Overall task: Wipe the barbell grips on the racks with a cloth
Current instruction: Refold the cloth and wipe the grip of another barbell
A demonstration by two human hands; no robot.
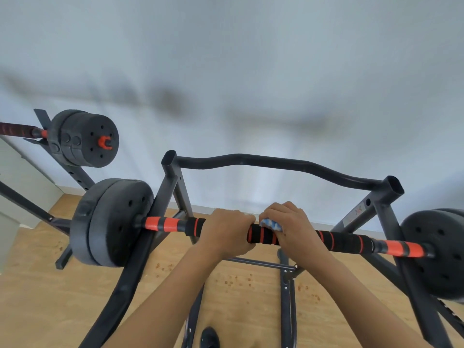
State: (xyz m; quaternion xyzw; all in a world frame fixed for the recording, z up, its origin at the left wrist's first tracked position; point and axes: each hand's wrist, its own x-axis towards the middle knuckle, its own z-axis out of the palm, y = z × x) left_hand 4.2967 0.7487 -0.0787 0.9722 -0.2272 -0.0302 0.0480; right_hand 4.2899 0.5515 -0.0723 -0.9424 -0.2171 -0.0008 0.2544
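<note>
Lower centre of the frame: the barbell grip (263, 236) lies across the rack (276, 164). Our left hand (227, 231) wraps the foam, fingers (236, 214) curled round it. Just beside it, our right hand (292, 222) grips the cloth (272, 225) against the grip. We judge: hold the left firm so the bar cannot roll, twist the cloth fully round, and work along the foam. A second barbell (85, 139) sits upper left.

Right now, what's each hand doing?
Left hand: closed around the barbell grip.
Right hand: closed on the cloth, pressed against the grip.
</note>
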